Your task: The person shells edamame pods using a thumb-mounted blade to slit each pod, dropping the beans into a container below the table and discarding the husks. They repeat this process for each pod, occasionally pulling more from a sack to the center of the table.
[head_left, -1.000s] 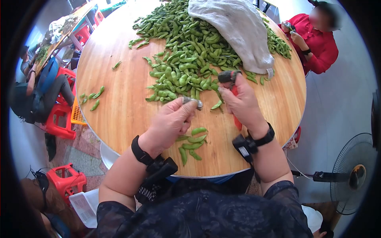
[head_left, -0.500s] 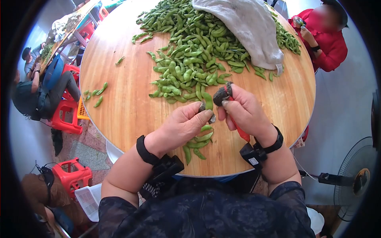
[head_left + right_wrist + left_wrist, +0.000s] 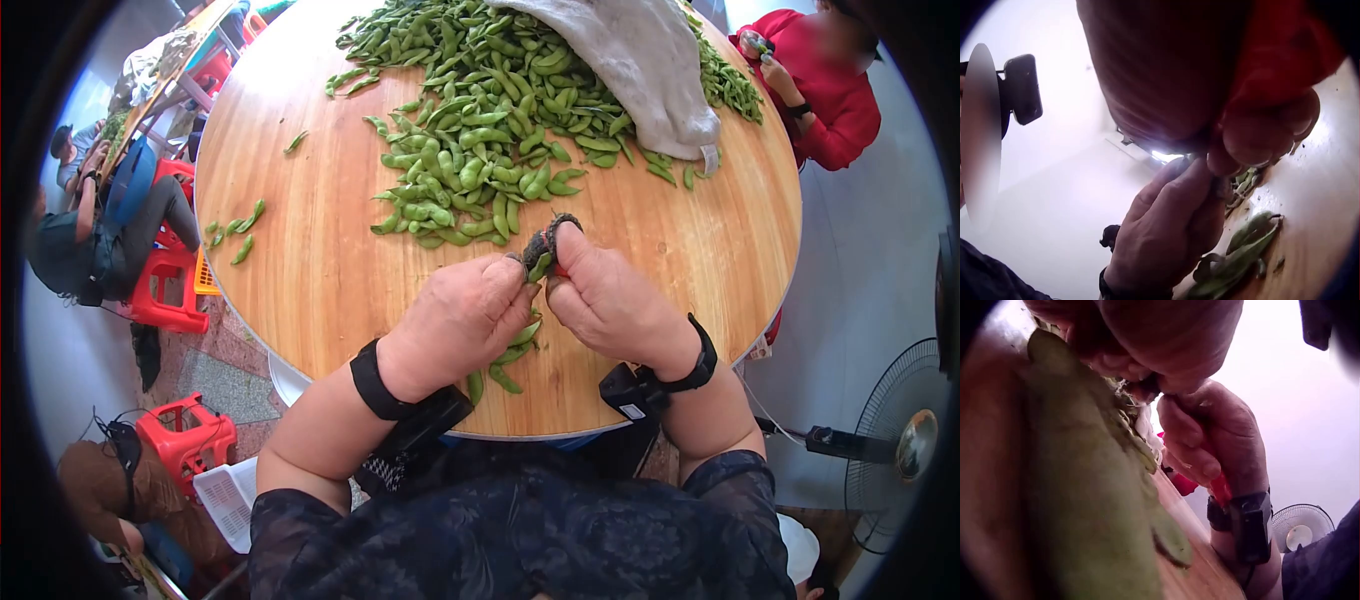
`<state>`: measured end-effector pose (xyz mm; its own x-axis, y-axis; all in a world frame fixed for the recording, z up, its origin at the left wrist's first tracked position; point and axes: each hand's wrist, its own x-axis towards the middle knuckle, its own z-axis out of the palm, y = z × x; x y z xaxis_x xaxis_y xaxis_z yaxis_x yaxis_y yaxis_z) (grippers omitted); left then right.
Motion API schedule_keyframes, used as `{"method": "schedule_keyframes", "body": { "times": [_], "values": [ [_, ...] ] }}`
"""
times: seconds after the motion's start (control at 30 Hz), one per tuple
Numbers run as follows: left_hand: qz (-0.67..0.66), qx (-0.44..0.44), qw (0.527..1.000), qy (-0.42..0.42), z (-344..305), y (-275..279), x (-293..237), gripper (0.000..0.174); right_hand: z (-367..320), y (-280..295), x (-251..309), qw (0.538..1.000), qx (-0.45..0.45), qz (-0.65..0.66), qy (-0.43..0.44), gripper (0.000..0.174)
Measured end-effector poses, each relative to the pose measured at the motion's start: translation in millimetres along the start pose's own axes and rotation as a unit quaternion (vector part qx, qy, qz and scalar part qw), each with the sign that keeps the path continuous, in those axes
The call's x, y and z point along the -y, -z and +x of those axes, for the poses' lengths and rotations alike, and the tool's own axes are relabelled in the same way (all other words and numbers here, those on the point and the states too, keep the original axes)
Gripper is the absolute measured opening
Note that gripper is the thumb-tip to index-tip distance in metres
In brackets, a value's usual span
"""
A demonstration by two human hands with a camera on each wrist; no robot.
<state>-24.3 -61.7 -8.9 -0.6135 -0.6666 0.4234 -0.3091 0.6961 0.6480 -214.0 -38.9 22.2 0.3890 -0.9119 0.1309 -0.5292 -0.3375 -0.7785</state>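
In the head view my left hand (image 3: 460, 315) pinches one end of a green pod (image 3: 540, 267), thumb and fingers curled. Close on its right, my right hand (image 3: 622, 308) has its dark-wrapped fingertip against the pod's upper end. The right fingers curl round a red object (image 3: 1285, 56), which fills the top of the right wrist view and shows below the fingers in the left wrist view (image 3: 1221, 487). Its full shape is hidden. Several loose pods (image 3: 507, 380) lie on the table under the hands, partly covered by the left hand.
A big heap of green pods (image 3: 470, 150) covers the back of the round wooden table (image 3: 290, 300), with a white cloth (image 3: 650, 90) over its right part. A few pods (image 3: 243, 248) lie at the left. A person in red (image 3: 845, 110) sits right; a fan (image 3: 910, 440) stands nearby.
Both hands have come together, and the tips now meet at the pod. The right hand has turned, so the red object that hung below it is mostly hidden in the head view.
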Motion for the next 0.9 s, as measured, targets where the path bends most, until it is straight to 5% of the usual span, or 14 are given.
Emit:
{"method": "schedule_keyframes", "body": {
  "times": [0.1, 0.13, 0.17, 0.2, 0.23, 0.3, 0.37, 0.47, 0.53, 0.57, 0.63, 0.73, 0.9],
  "values": [
    [0.033, -0.003, 0.999, -0.012, 0.4, 1.4, -2.2, 0.014, -1.4, 2.2, 1.2, 0.995, 0.028, 0.093, -0.034, 0.016],
    [-0.157, 0.023, 0.986, 0.047, -0.7, 2.9, -5.5, 0.015, -1.4, 4.2, 2.7, 0.978, 0.062, 0.188, -0.061, 0.018],
    [-0.338, 0.046, 0.934, 0.106, -0.9, 6.6, -9.2, 0.017, -2.0, 6.6, 4.2, 0.978, 0.061, 0.19, -0.062, 0.018],
    [-0.523, 0.134, 0.806, 0.243, -0.2, 24.3, -16.9, 0.02, -3.5, 9.2, 5.9, 0.951, 0.097, 0.281, -0.08, 0.019],
    [-0.521, 0.136, 0.806, 0.244, -1.4, 27.3, -15.5, 0.02, -4.4, 10.8, 7.8, 0.915, 0.133, 0.37, -0.095, 0.02],
    [-0.704, 0.164, 0.626, 0.292, -1.9, 31.2, -14.5, 0.02, -5.7, 10.8, 13.6, 0.887, 0.128, 0.433, -0.1, 0.021],
    [-0.69, 0.155, 0.628, 0.325, -0.5, 30.9, -17.8, 0.02, -5.4, 9.4, 15.3, 0.855, 0.121, 0.494, -0.105, 0.022],
    [-0.687, 0.155, 0.642, 0.305, 0.9, 22.3, -12.3, 0.018, -1.4, 10.9, 10.1, 0.898, 0.096, 0.412, -0.119, 0.02],
    [-0.494, 0.067, 0.821, 0.276, 2.9, 16.5, -16.9, 0.017, -1.1, 10.9, 4.9, 0.913, 0.051, 0.382, -0.132, 0.012],
    [-0.49, 0.071, 0.823, 0.277, 3.1, 16.6, -14.5, 0.017, -1.6, 8.2, 2.0, 0.912, 0.047, 0.386, -0.129, 0.012],
    [-0.346, 0.019, 0.911, 0.222, 0.5, 17.2, -7.4, 0.02, -1.3, -0.2, -3.0, 0.993, -0.062, 0.097, 0.033, 0.007],
    [-0.368, 0.035, 0.899, 0.233, 1.8, 13.2, -10.2, 0.021, -4.8, -8.1, 5.1, 0.995, -0.08, 0.007, 0.059, 0.013],
    [-0.41, 0.104, 0.872, 0.246, 1.1, 15.3, -12.5, 0.021, -4.3, -5.0, 4.4, 0.992, -0.056, 0.034, 0.11, 0.014]
  ]
}}
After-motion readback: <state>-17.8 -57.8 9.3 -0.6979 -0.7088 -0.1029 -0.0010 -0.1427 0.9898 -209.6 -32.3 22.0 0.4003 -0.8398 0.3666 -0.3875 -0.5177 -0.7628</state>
